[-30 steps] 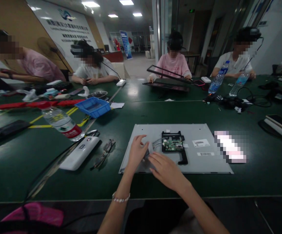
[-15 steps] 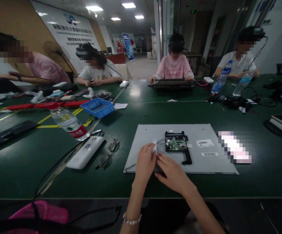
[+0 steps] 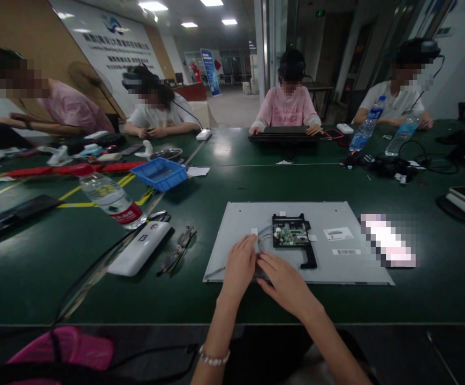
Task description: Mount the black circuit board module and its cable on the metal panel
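A grey metal panel (image 3: 336,214) lies flat on the green table in front of me. A small green circuit board (image 3: 291,235) in a black bracket sits near its middle, with thin wires running left to a white tab (image 3: 254,232). My left hand (image 3: 239,266) rests on the panel's near left part, fingers curled down by the wires. My right hand (image 3: 285,284) lies beside it, fingertips pressed on something small between the two hands that I cannot make out.
A white power bank (image 3: 139,247), folded glasses (image 3: 177,251) and a lying water bottle (image 3: 109,199) are to the left. A blue tray (image 3: 159,174) sits farther back. A phone (image 3: 388,245) lies at the panel's right. Several people work around the table.
Both hands slid slightly toward the panel's near edge and closer together. The person opposite lowered a raised dark frame flat onto the table.
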A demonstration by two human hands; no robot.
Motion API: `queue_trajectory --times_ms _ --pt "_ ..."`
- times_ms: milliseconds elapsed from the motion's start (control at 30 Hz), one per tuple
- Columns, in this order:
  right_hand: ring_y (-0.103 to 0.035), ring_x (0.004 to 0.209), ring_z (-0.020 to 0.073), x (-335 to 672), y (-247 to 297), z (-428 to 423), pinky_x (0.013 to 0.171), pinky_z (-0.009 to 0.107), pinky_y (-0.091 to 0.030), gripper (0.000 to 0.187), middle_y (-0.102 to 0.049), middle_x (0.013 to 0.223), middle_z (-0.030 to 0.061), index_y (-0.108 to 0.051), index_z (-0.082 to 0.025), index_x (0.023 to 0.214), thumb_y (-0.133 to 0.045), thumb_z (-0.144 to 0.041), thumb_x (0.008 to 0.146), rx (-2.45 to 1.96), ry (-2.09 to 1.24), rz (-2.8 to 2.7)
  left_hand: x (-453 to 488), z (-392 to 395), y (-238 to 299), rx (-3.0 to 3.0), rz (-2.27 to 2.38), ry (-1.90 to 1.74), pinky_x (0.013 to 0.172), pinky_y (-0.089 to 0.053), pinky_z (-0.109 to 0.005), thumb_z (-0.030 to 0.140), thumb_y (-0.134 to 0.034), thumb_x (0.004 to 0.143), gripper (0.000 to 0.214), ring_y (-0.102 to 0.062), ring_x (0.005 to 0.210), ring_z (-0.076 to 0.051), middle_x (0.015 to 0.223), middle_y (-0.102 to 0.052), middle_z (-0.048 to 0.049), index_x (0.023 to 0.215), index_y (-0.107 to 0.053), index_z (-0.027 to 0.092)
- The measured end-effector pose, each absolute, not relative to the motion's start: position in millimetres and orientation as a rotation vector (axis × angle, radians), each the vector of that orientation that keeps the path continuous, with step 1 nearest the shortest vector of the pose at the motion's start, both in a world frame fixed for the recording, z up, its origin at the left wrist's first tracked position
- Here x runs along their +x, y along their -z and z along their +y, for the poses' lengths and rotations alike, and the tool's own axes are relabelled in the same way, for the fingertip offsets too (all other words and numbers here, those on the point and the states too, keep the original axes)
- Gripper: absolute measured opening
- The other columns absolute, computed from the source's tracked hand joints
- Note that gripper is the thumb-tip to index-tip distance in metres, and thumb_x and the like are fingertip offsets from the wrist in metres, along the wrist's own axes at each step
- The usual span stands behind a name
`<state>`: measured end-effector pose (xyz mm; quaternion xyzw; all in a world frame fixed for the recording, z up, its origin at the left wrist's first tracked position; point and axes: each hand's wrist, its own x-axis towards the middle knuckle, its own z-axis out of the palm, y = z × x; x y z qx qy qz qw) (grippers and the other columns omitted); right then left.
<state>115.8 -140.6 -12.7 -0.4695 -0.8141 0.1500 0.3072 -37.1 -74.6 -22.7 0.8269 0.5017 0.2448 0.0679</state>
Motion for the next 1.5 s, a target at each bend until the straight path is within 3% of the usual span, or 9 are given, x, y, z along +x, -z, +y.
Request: queue_trajectory --times_ms 167,333,667,900,1300,1500 --pt "-0.043 0.125 0.0236 116 7 -140 0.104 0.045 -0.04 0.036 -0.047 0.134 0.0124 -0.049 -0.016 0.119 -0.051 -0.018 0.083 -1.241 -0.406 -2.093 -34 -75 22 2.456 1.544 -0.75 0.102 -0.038 -0.042 0.014 -0.047 0.087 0.042 -0.049 0.119 -0.024 0.125 -0.055 -0.0128 0.128 -0.044 0.015" --pt "-0.038 0.129 0.0243 116 3 -142 0.104 0.046 -0.039 0.03 -0.041 0.139 0.0139 -0.049 -0.016 0.112 -0.051 -0.017 0.082 -1.244 -0.414 -2.076 -33 -77 17 2.407 1.534 -0.799 0.099 -0.041 -0.04 0.014 -0.038 0.091 0.034 -0.053 0.113 -0.022 0.119 -0.058 -0.0121 0.123 -0.048 0.015" --pt "-0.033 0.132 0.0258 113 10 -140 0.105 0.048 -0.037 0.046 -0.045 0.136 0.0135 -0.043 -0.016 0.125 -0.054 -0.018 0.08 -1.224 -0.408 -2.114 -32 -74 14 2.365 1.539 -0.794 0.095 -0.043 -0.04 0.008 -0.048 0.082 0.036 -0.055 0.108 -0.024 0.113 -0.061 -0.0113 0.117 -0.053 0.015" --pt "-0.039 0.128 0.0255 113 14 -141 0.104 0.046 -0.039 0.059 -0.047 0.135 0.0146 -0.035 -0.015 0.134 -0.056 -0.019 0.079 -1.271 -0.416 -2.113 -32 -76 10 2.302 1.617 -0.789 0.095 -0.042 -0.041 0.01 -0.048 0.084 0.032 -0.054 0.112 -0.024 0.115 -0.062 -0.0078 0.113 -0.056 0.02" --pt "-0.041 0.127 0.0242 113 15 -138 0.105 0.041 -0.039 0.054 -0.049 0.134 0.0137 -0.043 -0.012 0.131 -0.057 -0.023 0.081 -1.273 -0.325 -2.19 -32 -64 8 2.324 1.637 -0.661 0.093 -0.043 -0.037 0.014 -0.054 0.082 0.036 -0.057 0.107 -0.023 0.114 -0.064 -0.0076 0.117 -0.055 0.02" --pt "-0.041 0.126 0.026 112 10 -142 0.105 0.041 -0.038 0.053 -0.049 0.134 0.0133 -0.044 -0.012 0.131 -0.058 -0.028 0.082 -1.27 -0.298 -2.224 -30 -66 7 2.445 1.699 -0.528 0.096 -0.039 -0.042 0.019 -0.051 0.086 0.041 -0.049 0.119 -0.027 0.122 -0.06 -0.0105 0.127 -0.048 0.02"
